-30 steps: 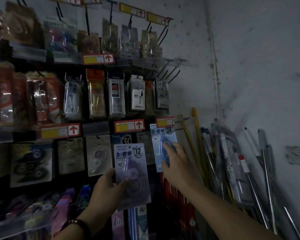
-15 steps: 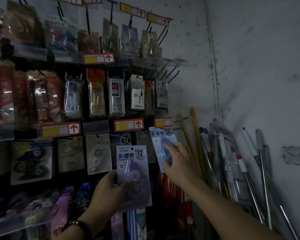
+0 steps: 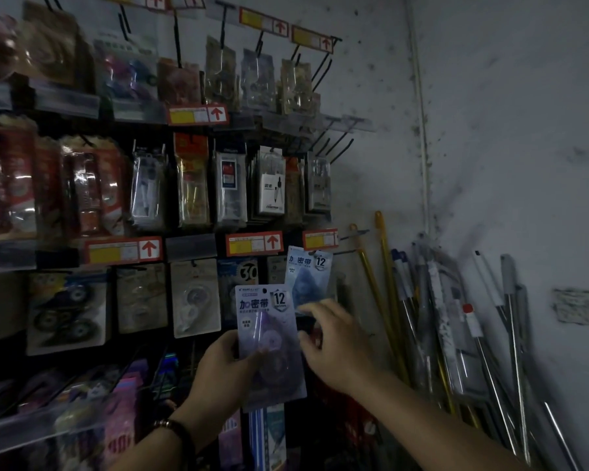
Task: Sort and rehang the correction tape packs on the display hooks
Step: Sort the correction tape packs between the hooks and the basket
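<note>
Left hand (image 3: 221, 365) pinches glossy flat purple pack (image 3: 269, 338), thumb across front. Blue pack (image 3: 308, 277) hangs at its 1 o'clock; right hand (image 3: 334, 348) fingers loosely spread, empty.

The left hand (image 3: 218, 365) hides the purple pack's (image 3: 269, 334) lower left corner, and its fingers are out of sight behind the card; only the thumb shows in front. That pack's small print is too fine to read. Just above the right hand (image 3: 334, 345), the blue pack (image 3: 308, 277) loses its bottom edge behind the fingertips and the purple pack (contact cannot be told), and how it hangs under the price tag (image 3: 320, 239) is unclear. Both forearms run off the bottom edge. Packets (image 3: 65, 311) far left of the left hand are dim and blurred; poles (image 3: 439, 317) right of the right hand are cut off below.
</note>
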Action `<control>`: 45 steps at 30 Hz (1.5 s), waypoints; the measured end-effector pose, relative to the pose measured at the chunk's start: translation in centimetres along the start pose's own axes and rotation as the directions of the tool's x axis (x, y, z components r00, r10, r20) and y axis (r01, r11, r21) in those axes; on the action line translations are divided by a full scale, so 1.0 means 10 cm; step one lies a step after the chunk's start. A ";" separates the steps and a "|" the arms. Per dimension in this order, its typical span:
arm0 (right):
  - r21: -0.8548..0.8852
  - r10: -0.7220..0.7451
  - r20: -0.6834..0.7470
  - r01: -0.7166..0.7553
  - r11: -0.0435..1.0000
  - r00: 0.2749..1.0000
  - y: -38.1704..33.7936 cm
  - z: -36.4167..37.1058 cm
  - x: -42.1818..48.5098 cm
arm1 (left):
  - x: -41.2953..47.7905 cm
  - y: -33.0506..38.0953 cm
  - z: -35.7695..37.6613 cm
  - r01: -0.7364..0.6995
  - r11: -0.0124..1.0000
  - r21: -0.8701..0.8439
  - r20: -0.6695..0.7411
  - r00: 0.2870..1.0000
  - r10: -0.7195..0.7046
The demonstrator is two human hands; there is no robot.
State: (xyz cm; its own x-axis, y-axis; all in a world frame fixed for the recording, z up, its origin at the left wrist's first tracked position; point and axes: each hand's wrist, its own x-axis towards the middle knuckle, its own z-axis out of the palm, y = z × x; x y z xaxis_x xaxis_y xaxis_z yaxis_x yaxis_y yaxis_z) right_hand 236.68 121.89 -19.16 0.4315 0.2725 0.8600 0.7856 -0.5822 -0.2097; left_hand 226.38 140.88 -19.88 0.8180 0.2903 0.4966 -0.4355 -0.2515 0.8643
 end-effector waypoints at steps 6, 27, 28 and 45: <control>0.072 -0.102 0.053 0.098 0.993 0.993 -0.14 0.03 -0.47 | -0.06 0.06 0.21 -0.012 0.998 -0.056 0.032 0.999 0.013; -0.109 0.128 -0.040 -0.131 0.985 0.991 0.23 -0.12 0.03 | -0.04 0.16 -0.14 -0.288 0.535 0.794 0.276 0.955 0.104; -0.101 0.143 -0.046 -0.147 0.984 0.989 0.23 -0.11 0.06 | -0.04 0.16 -0.14 -0.290 0.515 0.807 0.281 0.955 0.097; -0.106 0.149 -0.065 -0.155 0.982 0.987 0.23 -0.10 0.35 | -0.09 0.16 -0.08 -0.338 0.415 0.844 0.341 0.937 0.071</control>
State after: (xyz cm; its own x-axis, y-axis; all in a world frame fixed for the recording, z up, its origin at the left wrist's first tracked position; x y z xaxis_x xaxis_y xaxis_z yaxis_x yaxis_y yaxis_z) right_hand 239.58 120.70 -16.13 0.5142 0.1324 0.8474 0.6574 -0.6953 -0.2903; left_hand 224.64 140.94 -18.92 0.8639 -0.0605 0.4999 -0.1405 -0.9823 0.1240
